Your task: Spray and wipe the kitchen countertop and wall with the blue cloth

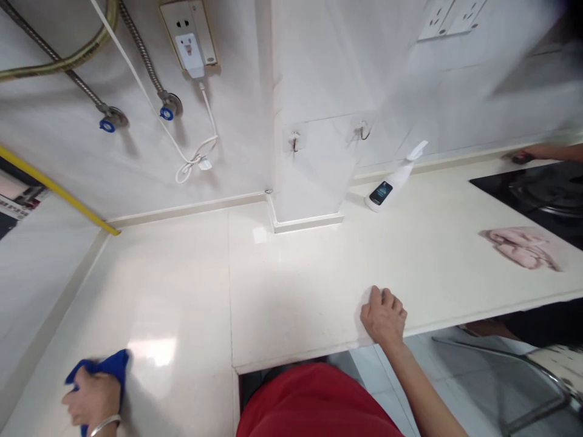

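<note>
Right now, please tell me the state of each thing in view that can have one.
Left hand: closed on the blue cloth
Blue cloth: bunched
Right hand: curled, resting on the counter
White plug: pushed into the socket
White cord: looped and bundled
White bottle: standing upright
Pink cloth: lying crumpled
Wall hooks: nothing hanging
Valves: open or shut unclear

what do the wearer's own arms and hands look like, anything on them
The left grip is an ungloved hand with a thin, pale silvery bangle round the wrist. The right grip is ungloved too, its wrist unadorned, with no sleeve on the visible forearm.
</note>
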`<state>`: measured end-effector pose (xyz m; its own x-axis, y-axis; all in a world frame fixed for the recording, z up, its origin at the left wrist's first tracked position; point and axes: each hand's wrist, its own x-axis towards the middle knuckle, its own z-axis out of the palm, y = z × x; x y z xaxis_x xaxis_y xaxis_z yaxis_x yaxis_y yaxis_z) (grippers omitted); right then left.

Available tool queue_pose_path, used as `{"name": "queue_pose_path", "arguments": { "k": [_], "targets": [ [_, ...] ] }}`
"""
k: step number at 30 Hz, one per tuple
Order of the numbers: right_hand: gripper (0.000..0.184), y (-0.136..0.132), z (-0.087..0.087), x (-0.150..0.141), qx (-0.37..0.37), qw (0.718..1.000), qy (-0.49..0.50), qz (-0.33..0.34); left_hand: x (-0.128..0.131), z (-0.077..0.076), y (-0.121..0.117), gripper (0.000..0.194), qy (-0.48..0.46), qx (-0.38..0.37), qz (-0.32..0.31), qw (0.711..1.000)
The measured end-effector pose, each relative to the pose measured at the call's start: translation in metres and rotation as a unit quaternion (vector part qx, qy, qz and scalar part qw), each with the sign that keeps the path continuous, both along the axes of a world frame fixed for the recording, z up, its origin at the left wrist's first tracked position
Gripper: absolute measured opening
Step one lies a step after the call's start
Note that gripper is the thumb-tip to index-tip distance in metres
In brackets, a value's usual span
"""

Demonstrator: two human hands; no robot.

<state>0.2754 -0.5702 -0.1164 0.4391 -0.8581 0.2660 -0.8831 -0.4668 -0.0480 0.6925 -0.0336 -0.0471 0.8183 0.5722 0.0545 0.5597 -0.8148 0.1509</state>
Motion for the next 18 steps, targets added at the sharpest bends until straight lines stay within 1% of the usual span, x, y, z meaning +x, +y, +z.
{"name": "queue_pose_path", "arguments": {
  "k": [3, 6, 8, 10, 12, 13, 15, 16, 18],
  "targets": [
    [0.051, -0.003, 0.002, -0.008, -0.008, 1.0, -0.004, 0.019, -0.023, 0.001, -0.037, 0.058, 0.022, -0.002, -0.138, 0.99],
    [0.049, -0.003, 0.001, -0.01, -0.027, 0.999, -0.031, 0.005, -0.05, -0.003, -0.083, 0.059, 0.017, 0.022, -0.268, 0.963],
    [0.048, -0.003, 0.001, -0.008, -0.031, 0.999, -0.038, -0.001, -0.068, -0.007, -0.118, 0.056, 0.007, 0.036, -0.347, 0.937],
    [0.049, -0.002, 0.002, -0.006, -0.032, 0.998, -0.045, 0.0, -0.087, -0.011, -0.154, 0.052, -0.004, 0.037, -0.413, 0.91],
    [0.05, 0.0, 0.003, -0.007, -0.034, 0.998, -0.062, -0.002, -0.107, -0.015, -0.188, 0.05, -0.002, 0.028, -0.485, 0.874],
    [0.051, 0.002, 0.003, -0.008, -0.036, 0.997, -0.073, -0.002, -0.116, -0.017, -0.202, 0.05, -0.003, 0.026, -0.524, 0.852],
    [0.058, 0.003, 0.001, -0.012, -0.036, 0.995, -0.098, 0.005, -0.131, -0.021, -0.222, 0.049, -0.012, 0.017, -0.558, 0.83],
    [0.064, 0.003, -0.001, -0.015, -0.034, 0.993, -0.11, 0.016, -0.135, -0.023, -0.227, 0.049, -0.02, 0.012, -0.571, 0.821],
    [0.081, -0.001, -0.007, -0.021, -0.02, 0.99, -0.139, 0.033, -0.138, -0.028, -0.223, 0.049, -0.042, -0.004, -0.59, 0.807]
  ]
}}
